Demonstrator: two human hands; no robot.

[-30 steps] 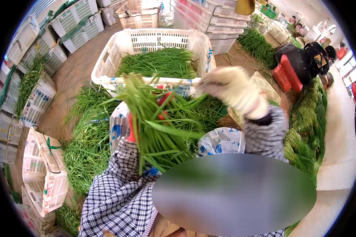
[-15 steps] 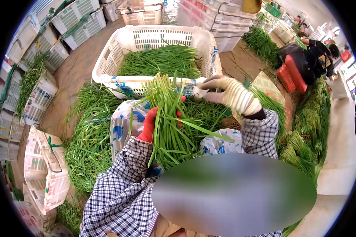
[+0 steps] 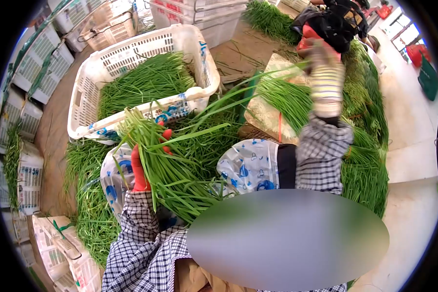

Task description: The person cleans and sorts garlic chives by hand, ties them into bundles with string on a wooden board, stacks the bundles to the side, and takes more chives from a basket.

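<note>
My left hand (image 3: 143,163), in a red glove, is wrapped round a thick bunch of garlic chives (image 3: 168,168), the pale cut ends up and the leaves hanging down toward my lap. My right hand (image 3: 324,70), in a cream striped glove, is stretched out to the far right and blurred by motion. A few long chive leaves (image 3: 248,95) run from beside the bunch up to its fingers, which appear closed on them. Below that hand, loose chives (image 3: 287,102) lie on a pale board (image 3: 258,119) with a red band around it.
A white plastic crate (image 3: 85,109) holding chives (image 3: 146,80) stands ahead. Cut chives (image 3: 97,209) are heaped on the floor at left, and bundled chives (image 3: 367,160) line the right. Stacked crates (image 3: 39,63) fill the left side. A person in dark clothing (image 3: 336,22) is at the back right.
My right hand has swung from beside the crate rim out to the right, with chive leaves trailing from it. The view has turned right; my left hand still grips the bunch.
</note>
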